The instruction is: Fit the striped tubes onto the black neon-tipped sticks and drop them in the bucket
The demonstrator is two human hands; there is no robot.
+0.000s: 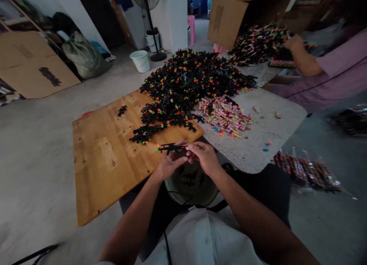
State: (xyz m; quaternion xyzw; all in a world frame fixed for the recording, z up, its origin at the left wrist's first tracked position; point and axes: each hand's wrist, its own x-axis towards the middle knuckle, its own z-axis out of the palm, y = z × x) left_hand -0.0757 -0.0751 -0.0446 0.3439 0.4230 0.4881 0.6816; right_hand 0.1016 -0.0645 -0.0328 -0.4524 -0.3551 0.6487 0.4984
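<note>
My left hand (171, 164) is closed around a small black toy gun (169, 147) with orange and green bits at its tip, held level over my lap. My right hand (204, 156) pinches at the gun's other end; a small reddish piece shows there, mostly hidden by the fingers. Below both hands sits a basin (187, 194) with several black toy guns in it. Just beyond lies a big heap of black toy guns (183, 81) with orange and green tips. To its right is a pile of small pink, white and yellow tubes (226, 116).
A wooden board (106, 154) carries a lone toy gun (122, 110). The speckled tabletop (246, 154) adjoins it on the right. A co-worker's arm (306, 58) reaches to another heap near a cardboard box (226, 20). Packed bags (309, 171) lie on the floor at right.
</note>
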